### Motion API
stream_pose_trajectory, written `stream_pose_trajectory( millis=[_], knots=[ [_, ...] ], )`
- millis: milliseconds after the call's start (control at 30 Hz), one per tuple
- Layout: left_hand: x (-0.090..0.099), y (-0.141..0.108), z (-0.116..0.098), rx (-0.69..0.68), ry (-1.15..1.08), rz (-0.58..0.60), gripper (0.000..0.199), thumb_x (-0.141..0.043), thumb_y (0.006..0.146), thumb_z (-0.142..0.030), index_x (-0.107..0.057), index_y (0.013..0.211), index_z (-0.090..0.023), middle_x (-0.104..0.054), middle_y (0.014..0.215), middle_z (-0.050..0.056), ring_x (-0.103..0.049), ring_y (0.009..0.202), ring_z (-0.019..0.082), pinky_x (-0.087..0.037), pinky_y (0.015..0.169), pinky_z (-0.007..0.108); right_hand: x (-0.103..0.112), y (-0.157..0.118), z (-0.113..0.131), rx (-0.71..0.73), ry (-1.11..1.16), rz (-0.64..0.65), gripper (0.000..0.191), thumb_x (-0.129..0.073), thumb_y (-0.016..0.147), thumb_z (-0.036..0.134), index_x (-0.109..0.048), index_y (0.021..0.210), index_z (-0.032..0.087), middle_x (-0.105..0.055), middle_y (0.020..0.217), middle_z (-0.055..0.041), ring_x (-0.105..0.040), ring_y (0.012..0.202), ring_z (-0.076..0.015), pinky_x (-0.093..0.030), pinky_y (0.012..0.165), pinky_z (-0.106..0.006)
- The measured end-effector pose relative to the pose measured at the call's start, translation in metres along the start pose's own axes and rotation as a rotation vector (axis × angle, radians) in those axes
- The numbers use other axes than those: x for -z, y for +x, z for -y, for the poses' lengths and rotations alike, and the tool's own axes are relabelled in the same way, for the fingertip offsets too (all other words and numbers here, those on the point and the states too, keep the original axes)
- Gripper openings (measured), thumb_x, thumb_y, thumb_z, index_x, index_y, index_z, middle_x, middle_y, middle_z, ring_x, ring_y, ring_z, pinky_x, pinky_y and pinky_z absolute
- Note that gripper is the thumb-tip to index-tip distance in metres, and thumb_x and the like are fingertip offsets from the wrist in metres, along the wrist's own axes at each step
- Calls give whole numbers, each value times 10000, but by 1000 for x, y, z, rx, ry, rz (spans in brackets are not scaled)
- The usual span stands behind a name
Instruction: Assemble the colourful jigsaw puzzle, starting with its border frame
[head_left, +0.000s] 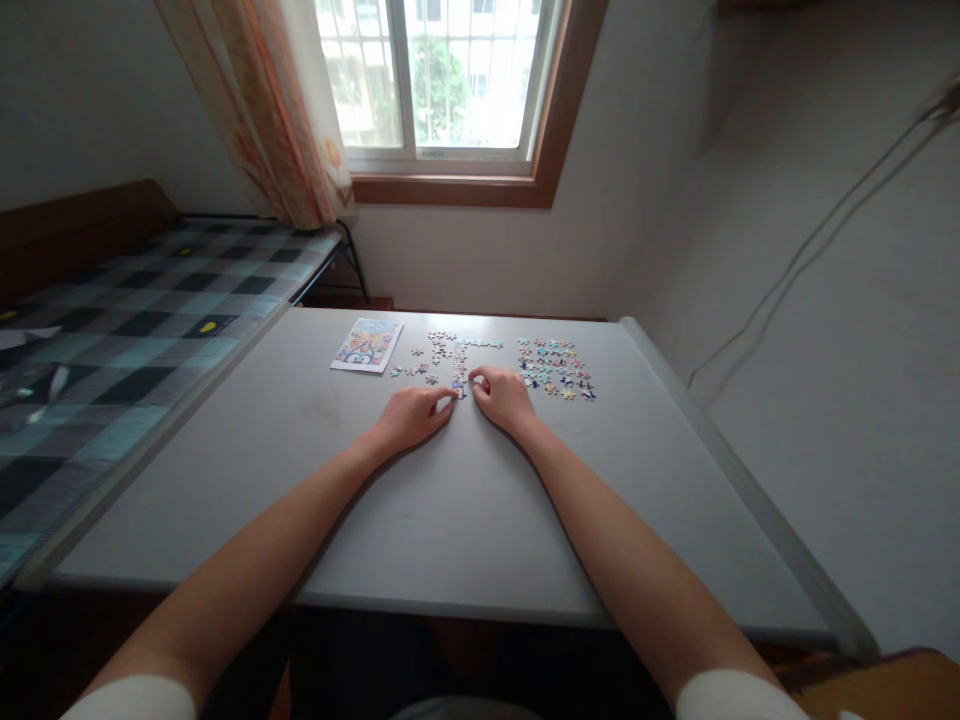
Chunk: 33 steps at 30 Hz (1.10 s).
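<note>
An L-shaped run of joined jigsaw puzzle pieces (460, 362) lies on the table, one leg going away from me and the other to the right at the far end. My left hand (412, 416) rests left of its near end, thumb and index finger pinched at a blue-and-purple puzzle piece (459, 388) there. Just right of the run is my right hand (506, 398), fingers curled and thumb close to the index finger; anything between these fingertips is too small to make out. Loose puzzle pieces (439, 345) lie beyond my left hand.
More loose puzzle pieces (556, 366) lie in rows right of my right hand. A printed picture sheet (367, 346) is at the far left of the grey table (450, 530). Beside the table stands a bed (187, 290) with a checked cover; a window (450, 80) is behind.
</note>
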<state>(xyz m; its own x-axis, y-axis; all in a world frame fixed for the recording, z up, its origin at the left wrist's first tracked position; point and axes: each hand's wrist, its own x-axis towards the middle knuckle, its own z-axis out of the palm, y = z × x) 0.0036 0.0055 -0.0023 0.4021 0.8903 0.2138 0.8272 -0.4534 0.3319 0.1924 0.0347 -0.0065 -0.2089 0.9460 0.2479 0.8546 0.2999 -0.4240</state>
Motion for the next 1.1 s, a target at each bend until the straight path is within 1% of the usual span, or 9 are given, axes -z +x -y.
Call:
stream_pose_trajectory(
  millis=[200,400,567,667,733,833,967,1033,1100],
  knots=[
    [-1,0,1,10,4,9,320,-470,900,-387,-693,1107,-288,-617,622,-20,-548,561,133,-348,574,233,0,0,0,-1,-9,6,250,-491,846,230,-679,1011,241,-676,851,-31,-581,844,-186,-368,777,-297],
    [2,0,-1,16,-3,26,324,-472,900,-383,-690,1117,-281,-637,653,-11,-569,596,138,-370,601,229,1,1,1,-15,-17,27,254,-497,839,217,-677,1017,241,-680,872,-36,-584,871,-190,-371,802,-296],
    [2,0,-1,11,-3,30,326,-474,901,-383,-692,1123,-284,-645,660,-9,-576,603,140,-375,607,228,1,0,0,-6,-14,17,257,-496,840,214,-678,1020,238,-681,878,-40,-585,867,-187,-370,801,-292],
    [0,1,0,24,1,16,345,-483,896,-369,-670,1175,-290,-643,649,-11,-578,598,143,-372,602,229,1,0,1,-3,-12,12,254,-494,840,213,-678,1014,235,-680,873,-40,-583,864,-185,-371,796,-292],
    [-1,1,1,41,2,-14,348,-493,888,-355,-667,1182,-285,-644,645,-10,-577,592,144,-365,594,232,2,0,1,-2,-11,9,254,-492,838,209,-679,1007,234,-679,868,-38,-584,861,-185,-371,791,-292],
    [-1,2,1,66,-6,-57,315,-503,880,-343,-697,1117,-270,-649,649,-5,-572,584,144,-356,584,237,2,-1,1,-3,-9,10,246,-493,839,209,-680,996,235,-680,871,-37,-584,866,-183,-373,793,-291],
    [1,2,0,105,-10,-84,291,-491,885,-344,-718,1039,-247,-655,655,2,-574,593,146,-357,587,242,2,1,2,-15,-14,19,235,-491,856,243,-683,991,243,-685,886,-37,-589,869,-183,-384,807,-296],
    [2,2,-1,140,6,-97,286,-485,886,-351,-722,1002,-242,-660,659,6,-576,600,150,-351,581,245,3,5,3,-39,-7,31,234,-491,863,269,-688,986,245,-691,891,-36,-597,849,-183,-397,787,-295],
    [4,2,-2,206,46,-129,284,-478,885,-361,-721,964,-239,-667,671,13,-586,617,160,-343,573,250,6,12,6,-70,9,50,232,-496,863,290,-696,970,239,-698,897,-39,-606,825,-180,-411,750,-285]
  ],
)
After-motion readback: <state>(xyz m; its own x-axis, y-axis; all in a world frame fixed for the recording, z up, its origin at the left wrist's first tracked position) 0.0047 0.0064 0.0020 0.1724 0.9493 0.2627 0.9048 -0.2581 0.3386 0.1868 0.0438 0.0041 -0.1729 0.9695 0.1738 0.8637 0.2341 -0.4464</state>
